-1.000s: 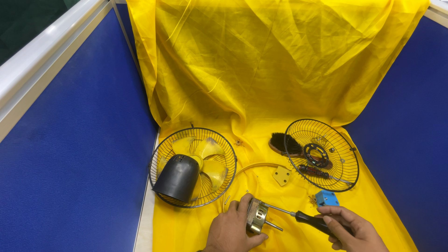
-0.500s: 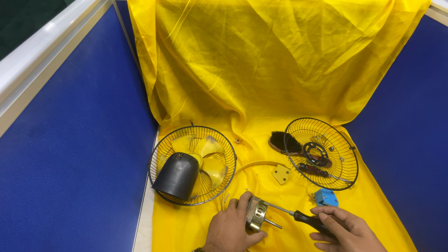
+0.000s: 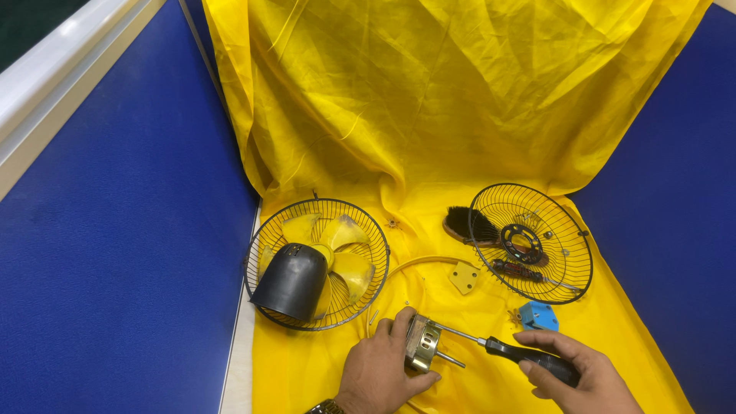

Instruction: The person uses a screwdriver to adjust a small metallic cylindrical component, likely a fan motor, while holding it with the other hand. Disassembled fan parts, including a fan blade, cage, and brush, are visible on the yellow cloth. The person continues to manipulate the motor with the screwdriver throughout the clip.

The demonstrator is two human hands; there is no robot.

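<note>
Two hands worked at the near edge of a yellow cloth spread over the worktop, between blue panels. The left hand had its grip clamped on a small metal motor, thumb below and fingers over the top, with the shaft sticking out to the right. The right hand had its grip closed round the black handle of a screwdriver, and the thin blade ran leftward so that its tip met the motor's upper face.

Behind the left hand lay a round wire guard holding yellow fan blades, with a black cone-shaped cover resting on its left side. Between the guards sat a curved yellow bracket with a small flat plate at its end. A second wire guard lay further right, behind the right hand, and a black ring-shaped part sat at its middle. A black brush lay under its left rim, and another tool with a dark red handle rested across its wires. Just beside the right hand, near that guard, lay a small blue block
</note>
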